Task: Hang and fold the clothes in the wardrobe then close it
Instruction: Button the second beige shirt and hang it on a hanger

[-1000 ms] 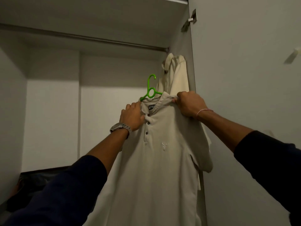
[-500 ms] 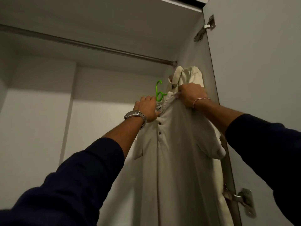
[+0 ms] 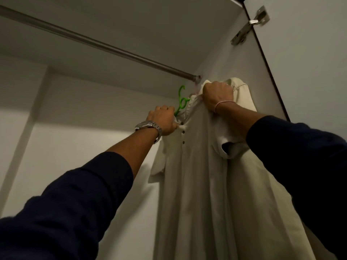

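polo shirt (image 3: 202,175) on green hanger (image 3: 180,102): left hand (image 3: 163,120), right hand (image 3: 217,96) clench collar, below rail (image 3: 97,44).

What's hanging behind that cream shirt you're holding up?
Behind the cream polo shirt, near the wardrobe's side wall, another cream garment hangs by the rail end. Only its top shows; the rest, and its hanger, are covered by the right hand and the shirt.

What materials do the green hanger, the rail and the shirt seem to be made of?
Hanger: probably plastic, bright green with a glossy, moulded look.
Rail: probably metal, a grey tube with a dull sheen.
Shirt: soft cream fabric, perhaps cotton; it drapes in folds.
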